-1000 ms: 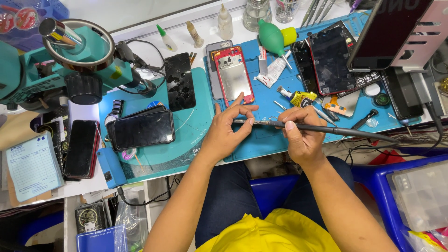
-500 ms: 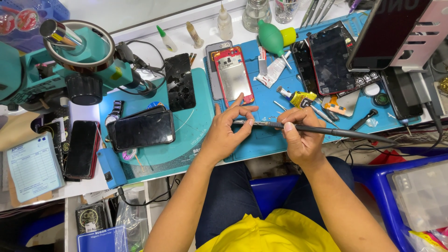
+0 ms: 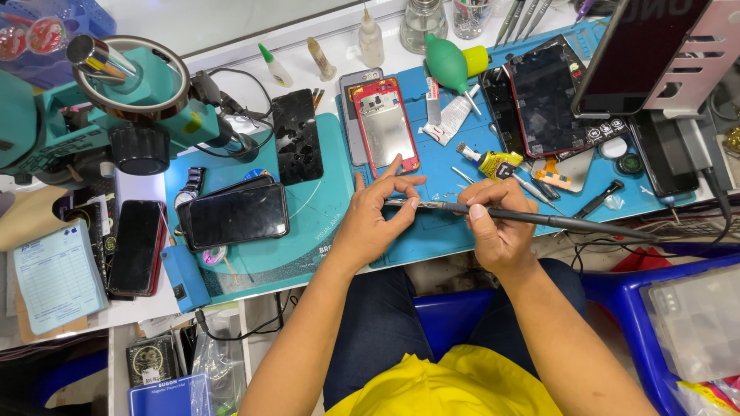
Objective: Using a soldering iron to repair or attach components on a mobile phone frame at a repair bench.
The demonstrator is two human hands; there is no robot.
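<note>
Head view: right hand (image 3: 497, 231) closed around a long dark soldering iron (image 3: 555, 222), tip pointing left. Left hand (image 3: 378, 212) curled, thumb and forefinger pinching at that tip; whatever sits between them too small to tell. Both over the front edge of the blue mat (image 3: 432, 231). Just behind the left fingers, an opened red phone (image 3: 384, 125). Further left, a dark phone (image 3: 235, 216) on the round teal pad (image 3: 316, 216).

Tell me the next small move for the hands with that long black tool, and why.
Probably bring the tool's tip onto the small part pinched in the left hand. The right hand grips the long black tool like a pen, its metal tip meeting the left fingertips above the blue mat. What the fingertips pinch is too small to tell.
</note>
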